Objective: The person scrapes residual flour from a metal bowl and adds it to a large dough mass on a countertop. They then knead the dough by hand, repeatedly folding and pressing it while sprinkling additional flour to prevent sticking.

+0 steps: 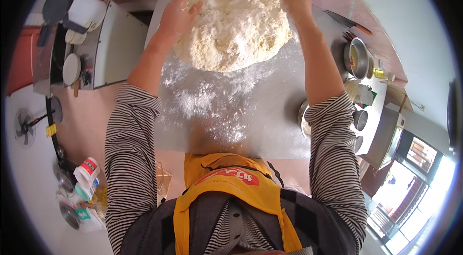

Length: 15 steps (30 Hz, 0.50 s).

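A large, rough mass of floury dough [235, 30] lies on a stainless steel worktop [278, 110] dusted with flour. My left hand [181, 12] rests against the dough's left side, thumb and fingers spread apart. At the opposite side is my right hand [298, 7], its fingers curled by the dough's upper right edge. Blur and the turn of that hand hide whether dough is pinched in its fingers. Loose white flour [202, 99] is scattered over the metal on the near side of the dough.
A knife [349, 22] lies along the worktop's right edge, beyond my right forearm. Near it stands a metal bowl [357, 59] with contents. Another bowl [304, 119] is partly hidden by my right sleeve. Pots [81, 9] and a round white lid [72, 69] sit on the left.
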{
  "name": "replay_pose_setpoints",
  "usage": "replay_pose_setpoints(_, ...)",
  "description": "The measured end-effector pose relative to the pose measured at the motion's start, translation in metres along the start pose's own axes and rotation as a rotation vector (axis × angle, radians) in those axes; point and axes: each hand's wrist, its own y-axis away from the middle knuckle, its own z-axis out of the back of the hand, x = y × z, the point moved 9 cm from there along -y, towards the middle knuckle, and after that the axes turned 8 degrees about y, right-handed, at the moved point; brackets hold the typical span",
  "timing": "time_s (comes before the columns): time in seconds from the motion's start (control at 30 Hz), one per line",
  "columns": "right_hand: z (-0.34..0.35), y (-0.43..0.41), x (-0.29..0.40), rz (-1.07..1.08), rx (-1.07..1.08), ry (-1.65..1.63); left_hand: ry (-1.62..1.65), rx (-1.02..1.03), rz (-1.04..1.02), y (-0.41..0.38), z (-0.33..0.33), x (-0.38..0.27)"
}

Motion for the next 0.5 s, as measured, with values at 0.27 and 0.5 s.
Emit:
replay_pose_setpoints(0.27, -0.040, -0.025, -0.040, 0.380, -0.121, 0.563, 0.859, 0.678, 0.502, -0.115, -0.180, 0.049)
replay_pose_setpoints(0.5, -0.081, -0.061, -0.077, 0.078, -0.174, 0.114, 0.201, 0.979, 0.154, -0.138, -0.273, 0.045)
